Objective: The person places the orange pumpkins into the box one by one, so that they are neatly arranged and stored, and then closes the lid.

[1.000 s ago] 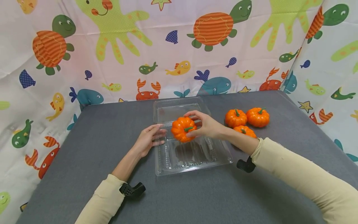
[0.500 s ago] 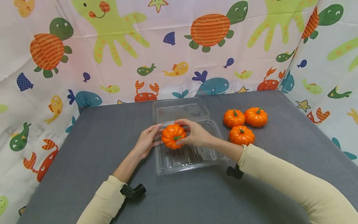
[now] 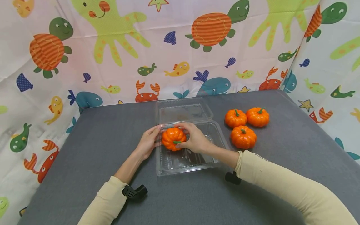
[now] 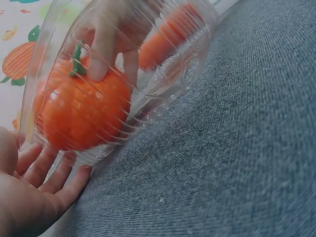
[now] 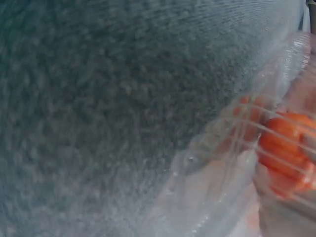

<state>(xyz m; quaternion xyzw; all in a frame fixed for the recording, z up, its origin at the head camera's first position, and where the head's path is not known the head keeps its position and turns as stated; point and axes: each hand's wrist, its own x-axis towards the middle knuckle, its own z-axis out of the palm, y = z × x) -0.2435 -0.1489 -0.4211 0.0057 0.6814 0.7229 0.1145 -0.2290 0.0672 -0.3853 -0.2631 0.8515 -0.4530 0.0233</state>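
A clear plastic clamshell container lies with its lid folded back. My right hand grips an orange toy pumpkin from its right side, low inside the container's left part. In the left wrist view the pumpkin shows through the ribbed wall, thumb beside its green stem. My left hand holds the container's left edge, thumb at the rim and fingers spread along the outer wall. The right wrist view catches the pumpkin blurred through plastic.
To the container's right sit three more orange pumpkins: one nearer, two behind, left and right. Grey cloth covers the table. A curtain printed with sea animals hangs at the back and sides.
My right hand has carried the pumpkin left and down into the container's left part, close to my left hand. The left hand has stayed at the container's edge.
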